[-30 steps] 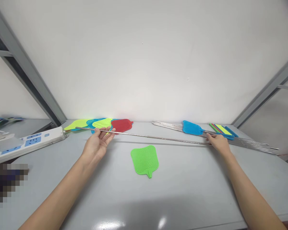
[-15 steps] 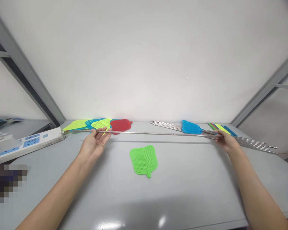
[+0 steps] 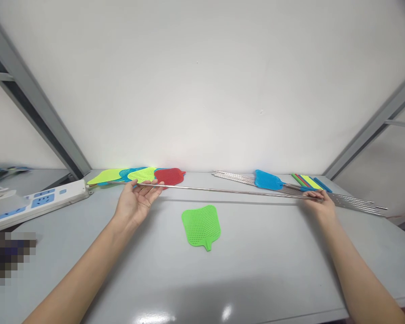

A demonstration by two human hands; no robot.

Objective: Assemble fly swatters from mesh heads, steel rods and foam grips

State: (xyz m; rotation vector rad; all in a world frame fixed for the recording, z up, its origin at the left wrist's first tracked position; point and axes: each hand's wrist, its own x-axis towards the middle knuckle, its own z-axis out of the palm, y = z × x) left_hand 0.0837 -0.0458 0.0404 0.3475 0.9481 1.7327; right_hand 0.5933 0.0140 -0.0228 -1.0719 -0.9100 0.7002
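Note:
A long thin metal rod (image 3: 222, 191) stretches between my two hands above the table, its right end slightly lower than its left. My left hand (image 3: 137, 200) pinches it between thumb and fingers, palm turned up. The fingers of my right hand (image 3: 319, 202) are closed on its other end. Below the rod, a green fly swatter head (image 3: 201, 226) lies on the table with its socket pointing toward me. Behind my left hand are a red swatter head (image 3: 170, 176) and overlapping yellow heads (image 3: 142, 174) and blue ones. A blue swatter head (image 3: 268, 180) lies left of my right hand.
Several metal rods (image 3: 361, 202) lie at the back right, passing behind my right hand. Coloured handle tubes (image 3: 302, 181) sit beside them near the wall. A white power strip (image 3: 43, 202) runs along the left. Grey frame posts (image 3: 367, 128) flank the table (image 3: 256, 270).
My right hand has lowered a little and turned, tilting the rod down at its right end. My left hand has shifted slightly to the right, fingers spread further along the rod.

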